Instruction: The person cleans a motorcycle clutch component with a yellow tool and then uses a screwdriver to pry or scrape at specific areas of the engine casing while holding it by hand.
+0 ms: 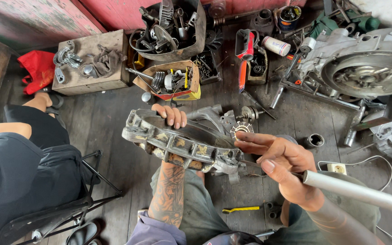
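At the centre of the frame, a person seated over a plank floor holds up a grimy grey engine casing, its round opening tilted toward the camera and its long side running from centre left down toward centre right. The left hand hooks over the casing's upper rim, fingers curled shut on the metal, the forearm rising from below. The right hand, lower right of centre, pinches a tool with a long silver handle between thumb and palm, the forefinger stretched out toward the casing's right end. The handle trails toward the lower right edge; the tool's thin working end points left, meeting the casing's lower right corner, though the contact itself is hidden. A second large engine case lies at upper right, boxes of parts at top centre.
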